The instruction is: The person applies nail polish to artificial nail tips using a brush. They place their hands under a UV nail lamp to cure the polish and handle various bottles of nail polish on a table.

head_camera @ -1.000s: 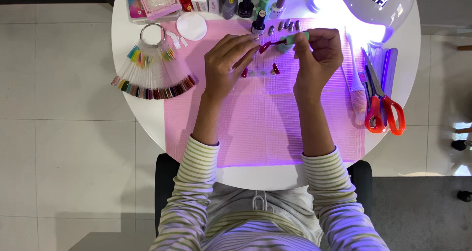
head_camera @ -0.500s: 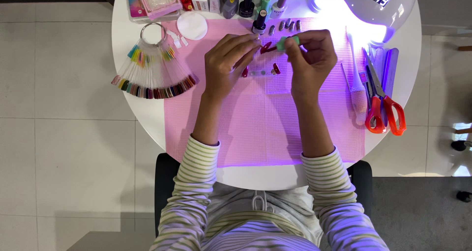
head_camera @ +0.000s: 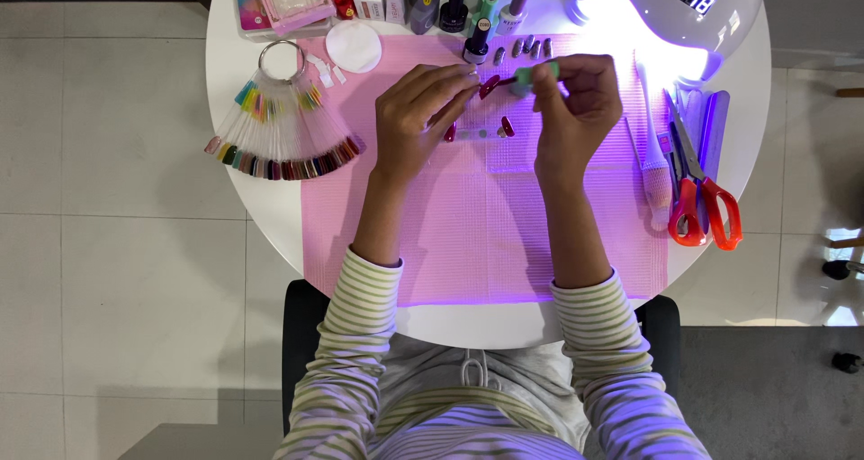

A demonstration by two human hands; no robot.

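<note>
Pinching a red nail tip [head_camera: 489,86] between its fingertips, the left hand [head_camera: 421,118] steadies it while the right hand [head_camera: 576,109] grips a green-capped brush [head_camera: 531,75] just beside it. Light, stiff and slick-looking, I'd judge — best held by its edges, off the painted face. More tips [head_camera: 477,132] lie just below both hands.

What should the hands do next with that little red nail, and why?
Probably draw the brush along the red nail tip with one short stroke. The left hand pinches the tip above the pink mat, and the right hand holds a green-handled brush with its point right at the tip. Other red tips lie on the mat just below.
</note>
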